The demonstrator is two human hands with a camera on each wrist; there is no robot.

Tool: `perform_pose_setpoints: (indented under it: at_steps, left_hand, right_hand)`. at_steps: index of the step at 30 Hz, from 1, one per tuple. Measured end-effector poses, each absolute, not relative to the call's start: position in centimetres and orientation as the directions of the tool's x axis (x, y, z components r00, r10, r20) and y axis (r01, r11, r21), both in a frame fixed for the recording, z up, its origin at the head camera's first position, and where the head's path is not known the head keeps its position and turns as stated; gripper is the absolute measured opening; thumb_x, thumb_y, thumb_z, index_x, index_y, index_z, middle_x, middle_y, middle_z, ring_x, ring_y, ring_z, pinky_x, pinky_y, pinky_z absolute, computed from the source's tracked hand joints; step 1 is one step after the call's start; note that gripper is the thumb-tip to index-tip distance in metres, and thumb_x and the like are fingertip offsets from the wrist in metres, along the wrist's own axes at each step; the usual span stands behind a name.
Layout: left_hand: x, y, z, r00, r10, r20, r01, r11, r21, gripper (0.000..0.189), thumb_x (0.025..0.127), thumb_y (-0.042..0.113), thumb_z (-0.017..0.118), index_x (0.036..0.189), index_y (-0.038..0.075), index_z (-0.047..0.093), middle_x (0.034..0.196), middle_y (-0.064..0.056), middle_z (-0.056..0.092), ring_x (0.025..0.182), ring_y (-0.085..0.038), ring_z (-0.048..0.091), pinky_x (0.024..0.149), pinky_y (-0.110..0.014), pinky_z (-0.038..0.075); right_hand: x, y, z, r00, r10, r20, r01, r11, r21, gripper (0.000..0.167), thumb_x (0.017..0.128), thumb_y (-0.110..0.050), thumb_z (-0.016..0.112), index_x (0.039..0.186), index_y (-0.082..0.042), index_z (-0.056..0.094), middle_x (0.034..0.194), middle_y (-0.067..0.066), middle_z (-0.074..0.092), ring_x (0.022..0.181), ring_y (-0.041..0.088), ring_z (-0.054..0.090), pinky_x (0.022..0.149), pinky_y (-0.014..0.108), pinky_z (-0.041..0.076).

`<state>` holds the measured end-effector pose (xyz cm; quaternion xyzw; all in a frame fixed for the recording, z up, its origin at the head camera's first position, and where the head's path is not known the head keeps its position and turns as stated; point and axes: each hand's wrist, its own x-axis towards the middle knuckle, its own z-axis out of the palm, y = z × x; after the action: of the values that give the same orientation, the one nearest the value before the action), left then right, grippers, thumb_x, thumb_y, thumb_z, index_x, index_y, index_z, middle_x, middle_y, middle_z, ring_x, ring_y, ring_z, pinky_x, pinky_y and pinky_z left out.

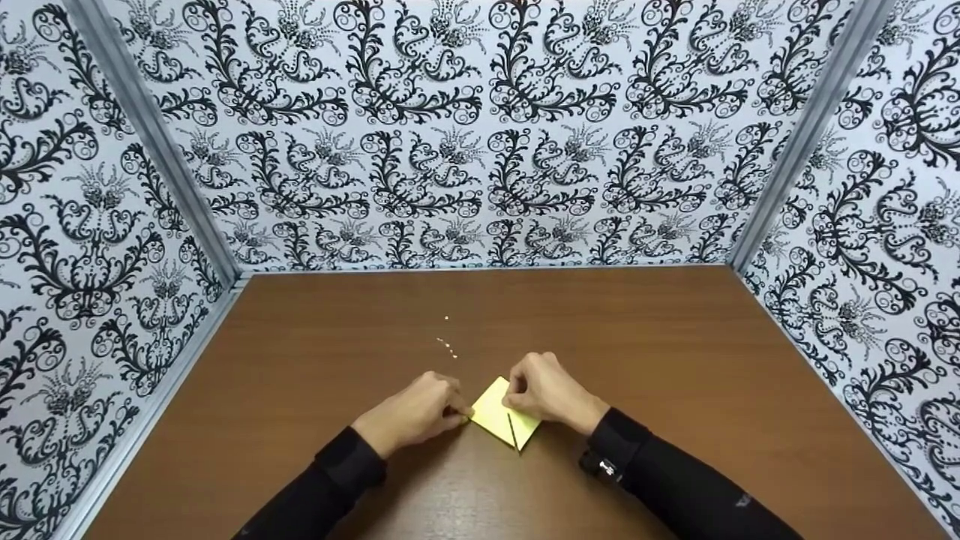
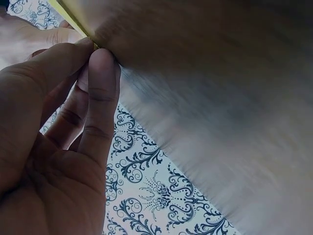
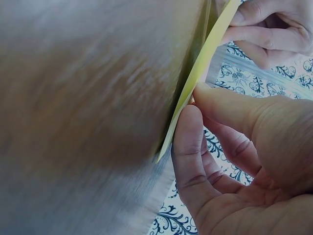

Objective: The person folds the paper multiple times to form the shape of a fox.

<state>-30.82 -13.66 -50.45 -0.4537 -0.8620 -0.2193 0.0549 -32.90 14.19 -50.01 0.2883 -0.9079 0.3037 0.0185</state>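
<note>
Yellow paper square (image 1: 504, 417) lies flat on the brown tabletop (image 1: 675, 360), near the front edge and roughly midway between the left and right edges, turned so its corners point like a diamond. A dark crease or flap edge runs near its front corner; which it is cannot be told.

Left hand (image 1: 414, 414): fingers curled, thumb and forefinger pinching the paper's left corner; the left wrist view shows the fingertips (image 2: 100, 61) closed on the thin yellow edge.

Right hand (image 1: 546, 390): fingers curled over the far-right part of the sheet. In the right wrist view thumb and forefinger pinch the paper's edge, which is lifted slightly off the tabletop there.

Judgement, step in hand: aligning or folding the sheet. To do it well:
- keep the left pinch as a fixed anchor so the sheet does not slide;
- bring corner to corner before pressing anything;
- flatten from the middle of the fold outward.

A few small pale specks (image 1: 448, 346) lie on the tabletop beyond the hands, apart from the paper.
</note>
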Motion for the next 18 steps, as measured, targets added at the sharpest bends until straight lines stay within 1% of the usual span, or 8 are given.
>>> perform_pose_setpoints:
  at_steps: [7, 14, 18]
  left_hand:
    - [-30.1, -14.0, -50.2, -0.601, 0.754, 0.266, 0.788, 0.503, 0.354, 0.008, 0.104, 0.001, 0.087, 0.108, 0.002, 0.093, 0.092, -0.008, 0.078, 0.081, -0.005, 0.069, 0.071, -0.012, 0.055]
    - [-29.7, -14.3, -50.0, -0.601, 0.755, 0.261, 0.787, 0.503, 0.357, 0.008, 0.104, 0.0, 0.085, 0.106, 0.003, 0.093, 0.091, -0.006, 0.077, 0.081, -0.003, 0.068, 0.072, -0.012, 0.056]
    - [-29.5, -14.4, -49.8, -0.605, 0.758, 0.245, 0.78, 0.501, 0.376, 0.01, 0.105, -0.001, 0.084, 0.109, 0.004, 0.092, 0.093, -0.007, 0.076, 0.081, -0.003, 0.067, 0.072, -0.013, 0.056]
  right_hand:
    - [-32.9, 14.2, -50.1, -0.836, -0.508, 0.208, -0.531, 0.653, -0.54, 0.019, 0.092, -0.003, 0.092, 0.076, -0.013, 0.087, 0.084, -0.001, 0.085, 0.068, 0.005, 0.062, 0.069, 0.023, 0.052]
    - [-32.9, 14.2, -50.1, -0.833, -0.508, 0.217, -0.536, 0.647, -0.542, 0.02, 0.091, -0.002, 0.092, 0.075, -0.011, 0.086, 0.082, 0.001, 0.086, 0.066, 0.005, 0.062, 0.067, 0.022, 0.051]
    - [-32.9, 14.1, -50.1, -0.833, -0.511, 0.213, -0.535, 0.645, -0.546, 0.019, 0.092, -0.002, 0.092, 0.077, -0.011, 0.087, 0.083, 0.002, 0.086, 0.065, 0.005, 0.06, 0.063, 0.021, 0.048]
